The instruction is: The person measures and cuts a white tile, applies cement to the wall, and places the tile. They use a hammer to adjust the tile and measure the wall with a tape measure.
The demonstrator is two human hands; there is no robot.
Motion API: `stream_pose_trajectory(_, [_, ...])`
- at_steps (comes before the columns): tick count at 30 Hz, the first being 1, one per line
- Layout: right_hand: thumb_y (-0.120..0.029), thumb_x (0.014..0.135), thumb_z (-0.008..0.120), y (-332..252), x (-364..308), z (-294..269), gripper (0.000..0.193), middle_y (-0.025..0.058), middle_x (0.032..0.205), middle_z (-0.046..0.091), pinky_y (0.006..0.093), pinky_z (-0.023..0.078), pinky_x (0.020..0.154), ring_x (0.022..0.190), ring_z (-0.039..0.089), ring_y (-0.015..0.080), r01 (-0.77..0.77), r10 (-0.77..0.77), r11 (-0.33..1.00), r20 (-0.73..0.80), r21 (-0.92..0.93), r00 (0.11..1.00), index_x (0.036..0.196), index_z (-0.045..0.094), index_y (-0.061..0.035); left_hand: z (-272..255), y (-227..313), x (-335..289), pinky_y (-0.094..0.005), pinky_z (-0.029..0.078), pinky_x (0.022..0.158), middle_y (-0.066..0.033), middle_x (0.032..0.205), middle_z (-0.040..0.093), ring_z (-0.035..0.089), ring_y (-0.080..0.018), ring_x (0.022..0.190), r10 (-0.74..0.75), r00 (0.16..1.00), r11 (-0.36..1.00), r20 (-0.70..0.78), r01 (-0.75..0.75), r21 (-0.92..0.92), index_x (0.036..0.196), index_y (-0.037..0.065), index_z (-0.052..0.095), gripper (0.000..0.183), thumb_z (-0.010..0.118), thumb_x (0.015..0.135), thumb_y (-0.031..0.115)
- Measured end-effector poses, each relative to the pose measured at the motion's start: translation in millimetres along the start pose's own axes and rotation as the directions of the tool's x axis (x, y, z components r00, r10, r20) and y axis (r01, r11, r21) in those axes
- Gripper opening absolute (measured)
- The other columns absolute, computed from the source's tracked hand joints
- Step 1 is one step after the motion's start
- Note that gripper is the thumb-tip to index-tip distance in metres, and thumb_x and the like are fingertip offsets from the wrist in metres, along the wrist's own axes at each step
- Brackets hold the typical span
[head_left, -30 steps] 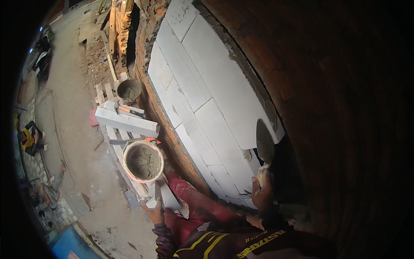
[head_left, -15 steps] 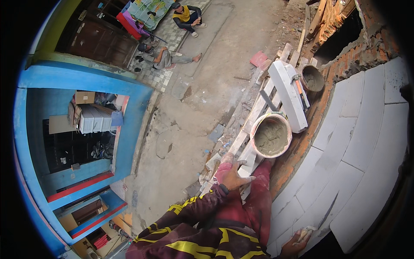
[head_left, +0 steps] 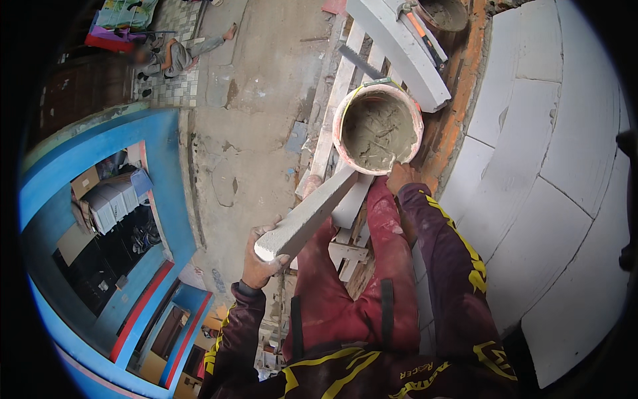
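My left hand is closed round the near end of a narrow grey lightweight concrete block. The block slants up to the right, its far end close to the bucket's lower rim. My right hand is at the lower right edge of a round bucket of wet grey mortar. Its fingers look curled, but whatever they hold is hidden. The bucket stands on pale wooden planks just beyond my knees.
A handsaw lies left of a large white block, with a hammer on top. Another mortar bucket stands behind. A white block wall rises on the right. Across the lane a person sits on tiles.
My left hand, earlier without the block, now grips it and holds it up. My right hand has moved from low beside the wall up to the bucket. The whole view has shifted.
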State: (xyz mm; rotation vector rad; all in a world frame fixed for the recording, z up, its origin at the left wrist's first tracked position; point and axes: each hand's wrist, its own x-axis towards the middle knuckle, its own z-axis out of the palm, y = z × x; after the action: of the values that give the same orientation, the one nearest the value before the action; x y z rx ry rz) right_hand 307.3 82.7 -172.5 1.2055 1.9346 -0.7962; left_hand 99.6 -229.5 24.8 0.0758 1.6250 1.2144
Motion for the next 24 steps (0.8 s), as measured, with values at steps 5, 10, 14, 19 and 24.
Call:
stream_pose_trajectory(5, [-0.012,0.087,0.061,-18,80,21,0.032,0.0301,0.115,0.07,0.0454,0.055,0.098,0.11,0.07,0.0411,0.058,-0.056,0.996,0.025,-0.065,0.998,0.112,0.072,0.0033,-9,-13,-21,-0.0446,0.028,0.122,-0.0221,0.164,0.03,0.031,-0.031,0.152,-0.14,0.989,0.99,0.052,0.139,0.014,0.144,0.007,0.039,0.105,0.099,0.062,0.034])
stream_pose_trajectory(10, [-0.014,0.086,0.063,-31,87,45,0.032,0.03,0.117,0.069,0.0459,0.055,0.099,0.113,0.068,0.0413,0.149,-0.145,0.989,0.158,-0.013,0.977,0.111,0.073,0.0022,-11,-27,-54,-0.042,0.022,0.124,-0.0203,0.167,0.025,0.028,-0.0277,0.154,-0.33,0.923,0.944,0.199,0.316,0.099,0.164,0.001,0.013,0.14,0.091,0.064,0.061])
stream_pose_trajectory(14, [-0.021,0.087,0.067,-32,80,40,0.037,0.0302,0.12,0.068,0.0446,0.054,0.1,0.117,0.066,0.0414,0.077,-0.1,0.99,0.206,0.117,0.974,0.113,0.071,0.004,-4,-31,-51,-0.0411,0.007,0.127,-0.0198,0.17,0.014,0.01,-0.0294,0.159,-0.485,0.816,0.862,0.316,0.507,0.014,0.164,0.001,0.002,0.125,0.073,0.082,0.063])
stream_pose_trajectory(19, [-0.032,0.089,0.069,-7,87,22,0.042,0.0286,0.112,0.07,0.042,0.057,0.087,0.1,0.07,0.037,-0.02,-0.143,0.919,0.381,0.393,0.913,0.105,0.071,0.0066,12,-52,-21,-0.0416,0.012,0.126,-0.0216,0.169,0.016,0.013,-0.0302,0.157,-0.667,0.636,0.74,0.387,0.625,0.249,0.164,0.0,-0.001,0.125,0.078,0.083,0.053])
stream_pose_trajectory(24, [-0.035,0.096,0.068,40,82,23,0.039,0.0115,0.083,0.066,0.0333,0.053,0.049,0.059,0.064,0.0183,-0.282,-0.263,0.597,0.515,0.751,0.816,0.108,0.066,0.0025,32,-107,20,-0.0435,0.027,0.122,-0.0219,0.16,0.034,0.031,-0.0339,0.15,-0.707,0.648,0.696,0.282,0.567,0.441,0.162,-0.001,0.013,0.126,0.085,0.077,0.057])
